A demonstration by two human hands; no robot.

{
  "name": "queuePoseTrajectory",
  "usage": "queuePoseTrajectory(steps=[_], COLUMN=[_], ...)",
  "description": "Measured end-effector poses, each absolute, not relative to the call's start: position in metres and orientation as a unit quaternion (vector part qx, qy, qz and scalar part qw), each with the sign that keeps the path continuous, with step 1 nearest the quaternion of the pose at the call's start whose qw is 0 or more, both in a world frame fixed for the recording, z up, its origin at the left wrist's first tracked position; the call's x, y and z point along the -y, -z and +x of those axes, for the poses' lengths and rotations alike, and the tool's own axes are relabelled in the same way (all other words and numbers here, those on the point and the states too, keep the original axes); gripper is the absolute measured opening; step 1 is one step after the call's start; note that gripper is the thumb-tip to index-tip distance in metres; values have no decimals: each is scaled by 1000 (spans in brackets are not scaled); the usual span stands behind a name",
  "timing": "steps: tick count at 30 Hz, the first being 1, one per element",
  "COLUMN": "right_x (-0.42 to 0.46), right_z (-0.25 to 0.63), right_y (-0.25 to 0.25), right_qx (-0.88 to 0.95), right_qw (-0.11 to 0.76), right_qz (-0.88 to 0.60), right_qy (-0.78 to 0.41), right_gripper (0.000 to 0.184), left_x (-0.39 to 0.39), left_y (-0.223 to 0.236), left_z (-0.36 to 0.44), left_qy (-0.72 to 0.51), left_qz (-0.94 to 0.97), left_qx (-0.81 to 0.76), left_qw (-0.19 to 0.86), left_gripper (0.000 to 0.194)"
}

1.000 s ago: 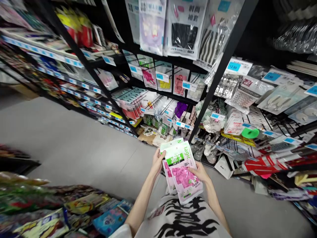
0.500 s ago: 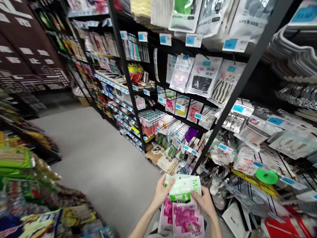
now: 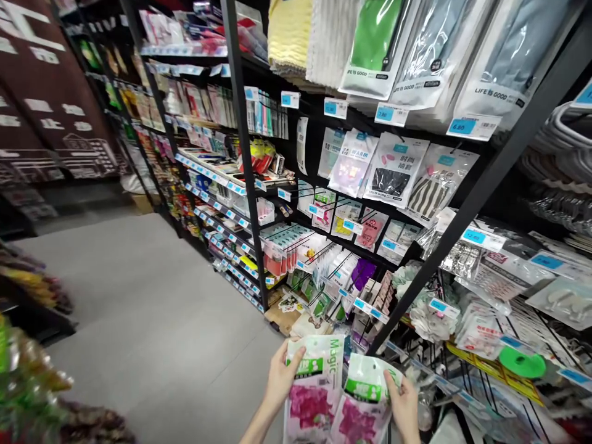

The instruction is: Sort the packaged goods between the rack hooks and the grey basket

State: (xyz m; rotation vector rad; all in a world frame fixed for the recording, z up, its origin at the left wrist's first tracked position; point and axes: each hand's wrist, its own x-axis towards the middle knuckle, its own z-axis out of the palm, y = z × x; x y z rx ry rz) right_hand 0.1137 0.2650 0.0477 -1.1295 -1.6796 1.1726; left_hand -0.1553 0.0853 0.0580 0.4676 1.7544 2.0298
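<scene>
At the bottom of the head view, my left hand [image 3: 280, 374] pinches the upper left edge of a white packet [image 3: 311, 404] with a green label, "Magic" lettering and magenta contents. A similar packet [image 3: 359, 419], tilted, hangs from my right hand [image 3: 403, 401], whose thumb presses on its upper right edge. The two packets are side by side, their lower parts touching or overlapping. What exactly is inside them I cannot make out. Just beyond them, lower hooks carry hanging packs, among them a purple item [image 3: 363, 271].
Black shelving with slanted posts [image 3: 444, 246] stands ahead and to the right. White bags [image 3: 395, 169] hang on its hooks above blue price tags. A cardboard piece [image 3: 283, 311] lies at the shelf's foot. Grey floor [image 3: 185, 308] stretches left, past bagged goods [image 3: 28, 370].
The two packets, overlapped before, are now apart, one in each hand. My right hand has moved right and slightly down, my left hand a little left. The camera view has shifted.
</scene>
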Motion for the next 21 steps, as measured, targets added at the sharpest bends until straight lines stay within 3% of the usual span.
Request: queuePoseTrajectory(steps=[8, 21], right_x=[-224, -230], right_z=[86, 64], right_y=[-21, -14], right_qx=[657, 688], right_qw=[393, 341], right_qz=[-519, -486], right_qy=[-381, -417], right_gripper=[62, 51], left_x=[-77, -125], left_y=[-62, -84], left_z=[-267, -331], left_qy=[-732, -775], left_qz=[168, 165], left_qx=[-618, -515], left_qw=[230, 328], left_gripper=[56, 57])
